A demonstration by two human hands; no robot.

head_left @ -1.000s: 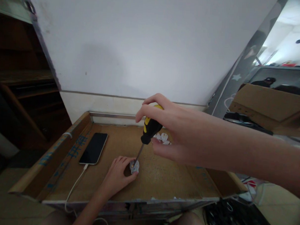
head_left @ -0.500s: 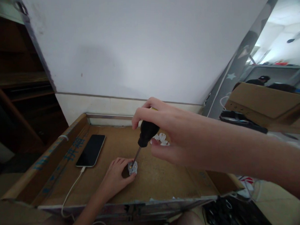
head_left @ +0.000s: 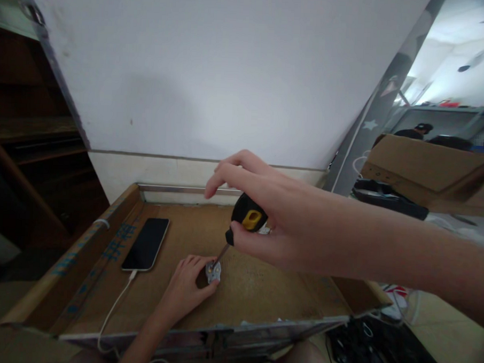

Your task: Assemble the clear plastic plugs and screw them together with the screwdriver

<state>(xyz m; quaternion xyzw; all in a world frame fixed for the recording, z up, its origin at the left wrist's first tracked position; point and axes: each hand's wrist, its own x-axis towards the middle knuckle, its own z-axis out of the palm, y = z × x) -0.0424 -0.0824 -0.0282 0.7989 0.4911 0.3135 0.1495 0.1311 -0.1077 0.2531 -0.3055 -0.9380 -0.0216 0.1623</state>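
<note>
My left hand [head_left: 189,283] pinches a small whitish part with brass-coloured bits [head_left: 213,273] between thumb and fingers, pressed on the cardboard surface [head_left: 261,289]. Into this part reaches the tip of a screwdriver [head_left: 246,216] with a black and yellow handle, tilted up to the right. My right hand [head_left: 261,204] has the handle between its thumb and palm, the index and other fingers lifted away from it. Behind the right hand, more small white pieces [head_left: 265,230] show, mostly hidden.
A phone [head_left: 146,244] lies on the left of the cardboard, with a white charging cable [head_left: 114,307] running off the front edge. Raised cardboard sides bound the surface. A white wall [head_left: 230,79] stands behind. To the right are a cardboard box [head_left: 431,163] and black bags [head_left: 375,348].
My right hand has turned and its fingers have loosened from the handle. The screwdriver leans further right and its yellow part now shows. My left hand stays on the part.
</note>
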